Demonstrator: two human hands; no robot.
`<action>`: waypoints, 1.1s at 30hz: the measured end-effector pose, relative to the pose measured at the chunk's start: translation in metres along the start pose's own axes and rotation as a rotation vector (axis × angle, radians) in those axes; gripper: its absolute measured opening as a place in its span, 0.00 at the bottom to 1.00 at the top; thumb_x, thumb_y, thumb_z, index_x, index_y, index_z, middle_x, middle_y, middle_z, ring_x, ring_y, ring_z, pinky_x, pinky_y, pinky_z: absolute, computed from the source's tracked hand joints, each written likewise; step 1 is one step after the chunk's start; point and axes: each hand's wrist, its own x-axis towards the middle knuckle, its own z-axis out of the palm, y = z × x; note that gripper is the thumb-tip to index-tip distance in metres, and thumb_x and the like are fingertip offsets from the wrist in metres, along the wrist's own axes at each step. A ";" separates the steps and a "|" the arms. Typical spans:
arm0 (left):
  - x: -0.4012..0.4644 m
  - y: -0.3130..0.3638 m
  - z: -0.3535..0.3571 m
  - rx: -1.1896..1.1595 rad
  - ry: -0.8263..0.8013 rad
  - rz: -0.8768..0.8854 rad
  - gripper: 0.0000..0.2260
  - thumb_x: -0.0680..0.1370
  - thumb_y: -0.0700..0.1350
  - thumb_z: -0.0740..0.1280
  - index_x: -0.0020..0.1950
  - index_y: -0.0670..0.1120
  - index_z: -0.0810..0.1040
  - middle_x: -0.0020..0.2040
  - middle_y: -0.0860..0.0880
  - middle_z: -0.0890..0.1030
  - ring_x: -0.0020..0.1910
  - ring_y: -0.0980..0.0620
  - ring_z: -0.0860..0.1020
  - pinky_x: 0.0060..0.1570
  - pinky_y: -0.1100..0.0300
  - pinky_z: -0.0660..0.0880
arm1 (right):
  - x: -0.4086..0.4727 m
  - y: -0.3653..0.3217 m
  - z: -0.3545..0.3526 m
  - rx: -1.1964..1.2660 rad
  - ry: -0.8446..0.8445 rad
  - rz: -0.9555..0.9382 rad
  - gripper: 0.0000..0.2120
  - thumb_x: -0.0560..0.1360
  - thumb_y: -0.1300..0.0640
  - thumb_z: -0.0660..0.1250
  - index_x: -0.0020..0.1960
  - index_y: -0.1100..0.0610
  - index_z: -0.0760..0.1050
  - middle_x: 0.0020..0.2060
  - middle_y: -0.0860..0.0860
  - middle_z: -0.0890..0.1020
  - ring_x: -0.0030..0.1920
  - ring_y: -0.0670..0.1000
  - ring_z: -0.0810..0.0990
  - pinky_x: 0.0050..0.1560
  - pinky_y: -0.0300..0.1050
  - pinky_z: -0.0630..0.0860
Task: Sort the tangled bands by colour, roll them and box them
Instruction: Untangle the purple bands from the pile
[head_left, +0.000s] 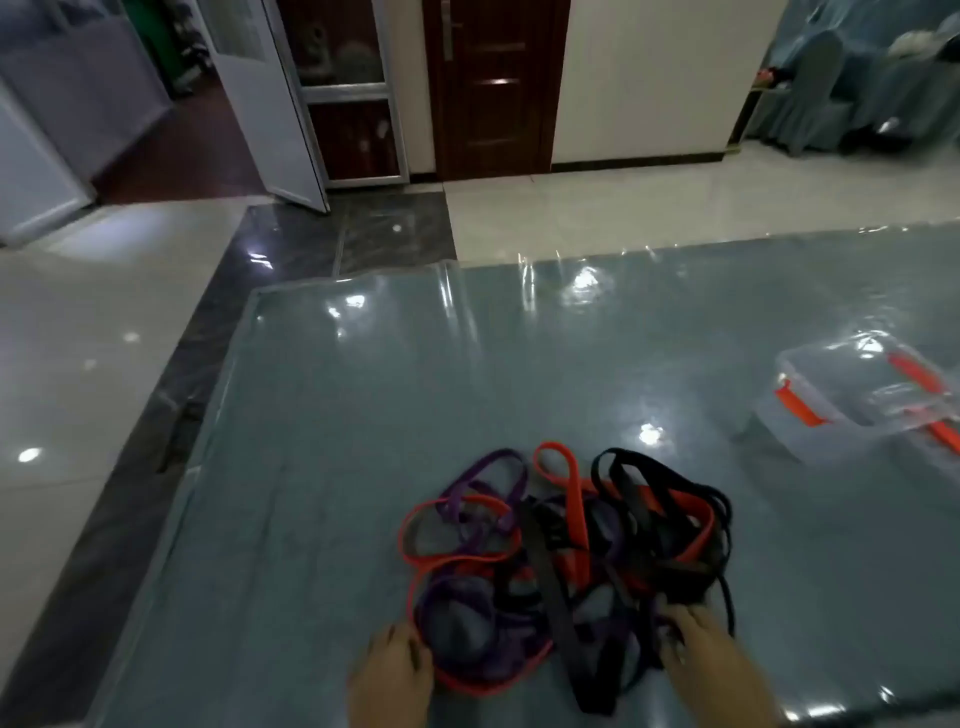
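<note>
A tangled pile of bands (566, 566) lay on the table (322, 467), low in the frame and a little right of centre. The table was covered with a glossy clear sheet over a grey-blue top. The pile was roughly as wide as it was deep, with no single long axis. Its loops ran in several directions: the purple bands (483, 478) looped toward the upper left of the heap, one orange-red band (563, 488) stood out as a narrow loop pointing toward the top of the frame, and the black bands (639, 488) spread toward the upper right. A thin orange-red loop (457, 530) bulged out on the left side.

The left hand (395, 675) sat at the lower left edge of the pile, its fingers curled against the purple and orange-red loops there; the blur did not show whether it actually gripped them. The right hand (701, 649) lay at the lower right edge, fingertips in among the black bands, and whether it had hold of one could not be told either.

A clear plastic box (852, 410) with orange-red latches sat on the table at the right edge of the frame, well apart from the pile, its long axis running from upper left to lower right.
</note>
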 end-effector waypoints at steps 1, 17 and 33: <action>0.003 0.003 -0.003 -0.050 0.022 -0.006 0.13 0.79 0.52 0.69 0.60 0.48 0.82 0.64 0.46 0.82 0.62 0.46 0.81 0.60 0.54 0.77 | 0.003 -0.001 0.002 -0.026 -0.017 -0.032 0.14 0.73 0.61 0.78 0.57 0.56 0.85 0.53 0.56 0.84 0.47 0.62 0.85 0.42 0.55 0.82; 0.057 0.080 -0.041 -0.051 0.279 0.246 0.03 0.77 0.39 0.73 0.45 0.42 0.81 0.47 0.42 0.81 0.47 0.38 0.81 0.44 0.44 0.79 | 0.074 -0.041 -0.002 -0.064 -0.207 -0.290 0.12 0.83 0.53 0.65 0.65 0.48 0.79 0.55 0.42 0.79 0.52 0.44 0.79 0.44 0.37 0.78; 0.137 0.112 0.014 -0.188 -0.263 0.209 0.07 0.77 0.47 0.74 0.53 0.49 0.81 0.50 0.55 0.84 0.50 0.55 0.81 0.52 0.57 0.78 | 0.143 -0.063 0.028 0.244 -0.390 -0.492 0.13 0.81 0.48 0.66 0.65 0.47 0.76 0.53 0.43 0.82 0.55 0.47 0.79 0.51 0.42 0.78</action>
